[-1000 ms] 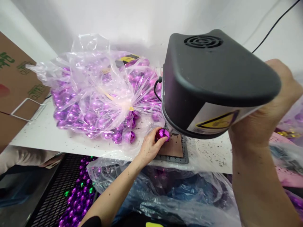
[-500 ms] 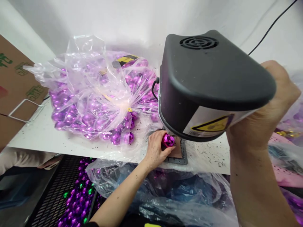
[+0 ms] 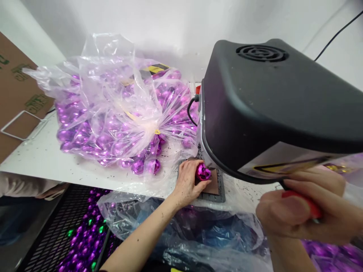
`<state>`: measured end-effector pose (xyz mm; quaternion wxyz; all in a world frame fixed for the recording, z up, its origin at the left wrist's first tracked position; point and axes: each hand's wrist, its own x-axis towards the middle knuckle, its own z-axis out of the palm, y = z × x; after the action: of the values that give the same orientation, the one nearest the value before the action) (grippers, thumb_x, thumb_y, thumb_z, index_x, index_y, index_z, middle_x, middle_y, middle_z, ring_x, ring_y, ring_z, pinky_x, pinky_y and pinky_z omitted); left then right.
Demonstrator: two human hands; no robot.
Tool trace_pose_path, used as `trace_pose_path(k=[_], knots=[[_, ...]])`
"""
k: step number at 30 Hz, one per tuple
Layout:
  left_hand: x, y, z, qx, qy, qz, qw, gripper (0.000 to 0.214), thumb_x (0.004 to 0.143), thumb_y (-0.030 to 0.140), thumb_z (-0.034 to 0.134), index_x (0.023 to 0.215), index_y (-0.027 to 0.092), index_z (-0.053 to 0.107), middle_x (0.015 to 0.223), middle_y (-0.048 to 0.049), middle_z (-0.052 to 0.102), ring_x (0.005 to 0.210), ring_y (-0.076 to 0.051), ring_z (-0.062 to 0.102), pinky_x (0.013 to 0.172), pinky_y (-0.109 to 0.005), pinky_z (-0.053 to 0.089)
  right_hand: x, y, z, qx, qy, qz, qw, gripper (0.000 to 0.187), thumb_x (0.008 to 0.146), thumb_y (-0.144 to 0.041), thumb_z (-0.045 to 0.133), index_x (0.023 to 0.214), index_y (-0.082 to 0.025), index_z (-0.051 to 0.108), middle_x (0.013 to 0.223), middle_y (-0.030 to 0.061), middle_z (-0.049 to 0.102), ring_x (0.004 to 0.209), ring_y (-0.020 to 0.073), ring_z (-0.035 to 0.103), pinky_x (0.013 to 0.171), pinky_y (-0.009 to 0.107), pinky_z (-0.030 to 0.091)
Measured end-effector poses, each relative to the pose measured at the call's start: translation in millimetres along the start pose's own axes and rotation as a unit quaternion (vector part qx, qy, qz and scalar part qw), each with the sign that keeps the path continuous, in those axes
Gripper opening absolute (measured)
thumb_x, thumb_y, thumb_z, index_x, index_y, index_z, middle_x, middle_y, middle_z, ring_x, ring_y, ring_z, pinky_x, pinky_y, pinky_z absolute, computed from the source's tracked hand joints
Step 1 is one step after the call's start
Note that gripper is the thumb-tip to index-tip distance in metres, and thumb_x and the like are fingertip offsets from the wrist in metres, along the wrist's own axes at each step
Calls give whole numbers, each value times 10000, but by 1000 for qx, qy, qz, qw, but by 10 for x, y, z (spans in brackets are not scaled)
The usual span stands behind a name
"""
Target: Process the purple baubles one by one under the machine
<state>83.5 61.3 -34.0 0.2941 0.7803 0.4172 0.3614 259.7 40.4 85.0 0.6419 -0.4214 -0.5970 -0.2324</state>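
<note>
My left hand [image 3: 187,179] has its fingers and thumb closed around a shiny purple bauble [image 3: 203,172]. The bauble rests over a small brown pad [image 3: 213,187] on a dark grey base plate [image 3: 222,192]. Above and to the right looms the head of a black machine [image 3: 263,109], with a round vent on top and a warning label. Below its right side, my right hand [image 3: 329,215] is closed on a red handle [image 3: 304,204]. That hand is partly blurred, and its outline is hard to make out.
A clear tied bag of purple baubles [image 3: 107,124] fills the table's left half. Beside it stands a cardboard box [image 3: 19,90]. Clear plastic sheeting [image 3: 198,234] drapes below the front edge. A black crate [image 3: 53,226] with purple and green baubles sits lower left.
My right hand has come down from the machine's upper right side to the red handle below it. The machine appears shifted right and nearer. My left hand keeps the bauble on the pad.
</note>
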Motion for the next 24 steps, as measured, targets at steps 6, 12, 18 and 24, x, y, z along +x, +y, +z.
trace_pose_path(k=[6, 12, 18, 24], knots=[[1, 0, -5, 0, -3, -6, 1000, 452, 898, 310, 632, 1322, 217, 505, 1245, -86, 629, 1193, -261, 541, 1082, -432, 361, -116, 51, 28, 8, 37, -45, 998, 374, 892, -317, 525, 671, -26, 446, 710, 60, 526, 860, 97, 613, 765, 218, 441], [5, 1, -4, 3, -12, -16, 1000, 475, 890, 348, 639, 1326, 210, 507, 1238, -100, 631, 1197, -274, 543, 1086, -452, 368, -252, 35, 25, 8, 44, -33, 998, 342, 889, -288, 515, 692, -17, 443, 758, 68, 548, 892, 109, 615, 773, 224, 449], [12, 5, -16, -7, -16, -22, 1000, 490, 885, 370, 643, 1333, 222, 509, 1230, -106, 639, 1192, -290, 554, 1071, -477, 385, -280, 17, -113, 5, -46, -34, 998, 238, 862, -235, 508, 751, -32, 450, 799, 66, 573, 918, 119, 611, 781, 257, 483], [11, 2, -3, -5, -15, -25, 1000, 500, 883, 382, 649, 1334, 216, 512, 1239, -108, 634, 1198, -287, 551, 1080, -490, 383, -477, 47, -112, -22, -52, -27, 998, 74, 793, -118, 506, 805, -54, 471, 838, 63, 575, 956, 120, 601, 804, 261, 493]])
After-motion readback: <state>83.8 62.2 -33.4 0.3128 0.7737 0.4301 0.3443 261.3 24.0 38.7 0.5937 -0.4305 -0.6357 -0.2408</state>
